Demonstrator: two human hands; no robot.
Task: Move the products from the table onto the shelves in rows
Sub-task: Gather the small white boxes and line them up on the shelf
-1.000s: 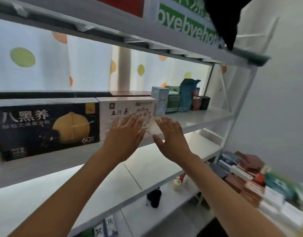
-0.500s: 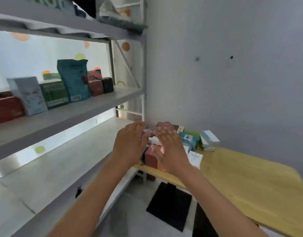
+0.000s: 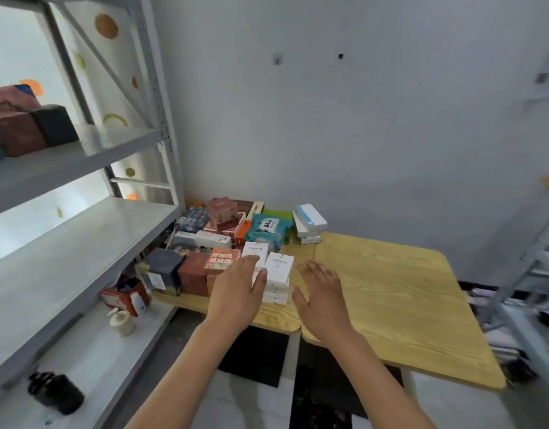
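Note:
Many product boxes crowd the left end of the wooden table [image 3: 391, 283]: a stack of white boxes [image 3: 278, 275], an orange-red box [image 3: 220, 261], a dark red box [image 3: 192, 272], a dark blue box [image 3: 166, 269], a teal pouch [image 3: 267, 227] and a white-and-blue stack [image 3: 309, 222]. My left hand [image 3: 239, 292] hovers with straight fingers over the left edge of the white stack. My right hand [image 3: 321, 292] is spread open just right of that stack, above the tabletop. Neither hand holds anything.
A grey metal shelf unit [image 3: 81, 239] stands at the left; its upper shelf carries dark boxes [image 3: 34, 128]. The lowest shelf holds a black cup [image 3: 58, 394], a small cream bottle [image 3: 121, 322] and red boxes [image 3: 124, 300]. Another rack [image 3: 530, 274] is at the right.
My view swung right from the shelf to the table. Both empty hands left the shelf boxes and now reach down around the white stack on the table.

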